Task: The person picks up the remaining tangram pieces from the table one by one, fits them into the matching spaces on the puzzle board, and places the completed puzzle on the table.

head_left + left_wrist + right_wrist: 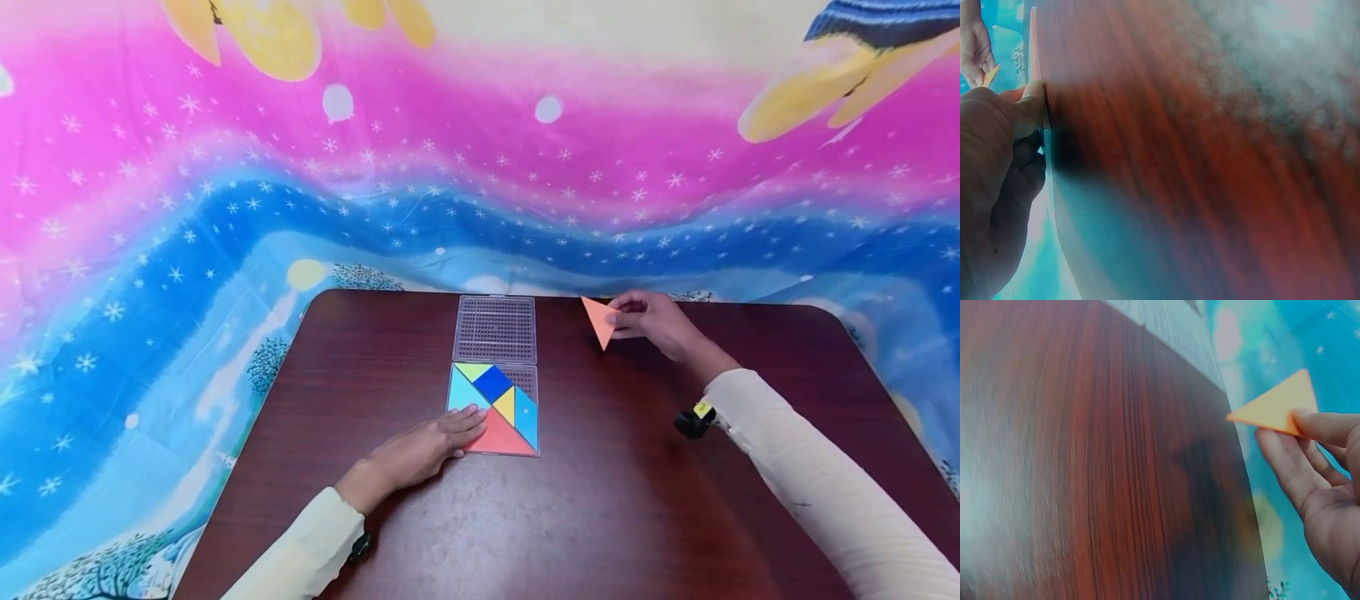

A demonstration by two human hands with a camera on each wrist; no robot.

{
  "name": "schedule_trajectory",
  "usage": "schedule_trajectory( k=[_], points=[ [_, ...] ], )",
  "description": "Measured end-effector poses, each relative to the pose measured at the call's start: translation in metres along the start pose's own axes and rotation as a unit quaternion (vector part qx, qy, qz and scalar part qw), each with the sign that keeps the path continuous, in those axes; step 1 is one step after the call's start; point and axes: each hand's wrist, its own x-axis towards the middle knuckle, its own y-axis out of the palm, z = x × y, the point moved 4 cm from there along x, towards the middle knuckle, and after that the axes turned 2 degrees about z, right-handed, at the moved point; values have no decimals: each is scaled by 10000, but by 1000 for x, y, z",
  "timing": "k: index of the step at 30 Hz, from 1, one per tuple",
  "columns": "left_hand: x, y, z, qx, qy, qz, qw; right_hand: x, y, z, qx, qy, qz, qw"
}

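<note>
An orange triangle piece (601,322) is pinched between the thumb and fingers of my right hand (651,322), raised above the table's far right part. The right wrist view shows that triangle (1282,407) flat-sided, one corner pointing left. My left hand (427,450) rests with extended fingers on the lower left of a tangram tray. Lying in the tray are a red triangle (501,435), a light blue triangle (463,392), a dark blue square (493,382), a yellow triangle (506,407), a yellow-green triangle (471,370) and a blue parallelogram (527,417). Bare grid (528,379) shows at the tray's upper right.
The tray's open lid (495,329), clear with a grid pattern, lies behind it near the far table edge. Both are on a dark brown wooden table (600,517). A colourful patterned cloth (480,167) hangs behind and around the table.
</note>
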Motion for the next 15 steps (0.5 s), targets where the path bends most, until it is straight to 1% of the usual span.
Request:
schedule_trajectory(
  k=[3, 5, 8, 15],
  points=[
    [0, -1, 0, -22, -53, 29, 10000, -1, 4, 5, 781, -65, -70, 9969],
    [0, -1, 0, -25, -73, 49, 10000, -2, 7, 7, 1037, -104, -76, 9945],
    [0, -1, 0, -26, -71, 59, 10000, -3, 10, 11, 1208, -117, -103, 9925],
    [0, 0, 0, -20, -58, 47, 10000, -3, 14, 14, 1377, -118, -112, 9903]
  ],
)
